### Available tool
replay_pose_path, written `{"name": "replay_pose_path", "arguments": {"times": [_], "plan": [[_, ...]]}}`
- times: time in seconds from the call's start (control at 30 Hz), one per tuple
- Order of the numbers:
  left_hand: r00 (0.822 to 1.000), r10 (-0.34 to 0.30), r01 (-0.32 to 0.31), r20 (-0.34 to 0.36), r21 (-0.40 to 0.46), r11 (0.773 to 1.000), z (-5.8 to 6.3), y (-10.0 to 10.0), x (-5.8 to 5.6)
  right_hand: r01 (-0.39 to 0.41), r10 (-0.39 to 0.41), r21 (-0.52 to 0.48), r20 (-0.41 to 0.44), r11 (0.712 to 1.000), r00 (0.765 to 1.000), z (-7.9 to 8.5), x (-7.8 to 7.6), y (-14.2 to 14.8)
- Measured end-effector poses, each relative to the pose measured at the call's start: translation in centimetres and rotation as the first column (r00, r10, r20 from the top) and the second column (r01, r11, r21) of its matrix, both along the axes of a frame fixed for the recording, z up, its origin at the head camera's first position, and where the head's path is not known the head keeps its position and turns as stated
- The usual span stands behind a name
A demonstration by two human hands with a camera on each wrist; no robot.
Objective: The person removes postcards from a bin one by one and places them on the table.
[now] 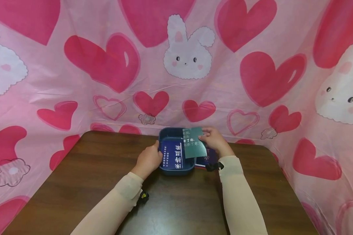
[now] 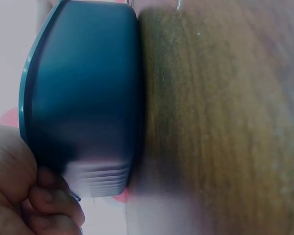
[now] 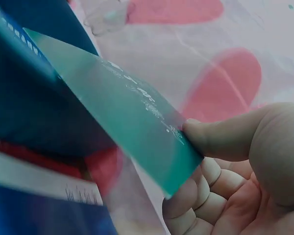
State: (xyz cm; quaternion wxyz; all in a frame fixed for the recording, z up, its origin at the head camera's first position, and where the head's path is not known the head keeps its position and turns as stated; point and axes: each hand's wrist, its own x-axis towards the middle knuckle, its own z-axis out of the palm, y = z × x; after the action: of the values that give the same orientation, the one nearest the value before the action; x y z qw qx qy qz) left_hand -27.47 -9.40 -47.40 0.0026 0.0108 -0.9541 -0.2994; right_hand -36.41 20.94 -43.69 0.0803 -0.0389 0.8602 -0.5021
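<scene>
A dark blue rectangular bin (image 1: 177, 172) stands on the table, and my left hand (image 1: 149, 159) holds its left side. In the left wrist view the thumb and curled fingers (image 2: 54, 200) grip the bin's rim. Inside lies a blue card (image 1: 170, 153) with white lettering. Over the bin's right rim my right hand (image 1: 216, 141) pinches a green card (image 1: 195, 150) with pale lettering. The right wrist view shows the thumb (image 3: 220, 139) on that card's edge, the other fingers curled behind it. Cards (image 1: 209, 156), dark blue on top, lie right of the bin, partly hidden by the green card.
The brown wooden table (image 1: 85, 182) ends just behind the bin. A pink curtain (image 1: 153, 88) with hearts and rabbits hangs behind and on both sides. A black band (image 1: 214, 166) is at the right wrist, above the cards.
</scene>
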Motion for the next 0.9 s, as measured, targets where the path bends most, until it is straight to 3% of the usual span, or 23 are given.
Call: {"name": "replay_pose_path", "arguments": {"times": [0.37, 0.7, 0.9], "plan": [[1.0, 0.001, -0.001, -0.003, -0.003, 1.0, -0.3, -0.1, -0.1, 0.039, -0.038, -0.096, 0.008, 0.995, 0.999, 0.3, 0.5, 3.8], [1.0, -0.003, 0.003, 0.0, -0.01, 1.0, -0.5, -0.2, -0.3, 0.138, -0.137, -0.013, 0.063, 0.99, 0.989, 0.5, 0.9, 7.1], [1.0, -0.004, 0.004, 0.001, -0.012, 1.0, -0.3, -0.1, -0.1, 0.117, -0.113, -0.033, 0.111, 0.993, 0.987, -0.6, 1.1, 8.5]]}}
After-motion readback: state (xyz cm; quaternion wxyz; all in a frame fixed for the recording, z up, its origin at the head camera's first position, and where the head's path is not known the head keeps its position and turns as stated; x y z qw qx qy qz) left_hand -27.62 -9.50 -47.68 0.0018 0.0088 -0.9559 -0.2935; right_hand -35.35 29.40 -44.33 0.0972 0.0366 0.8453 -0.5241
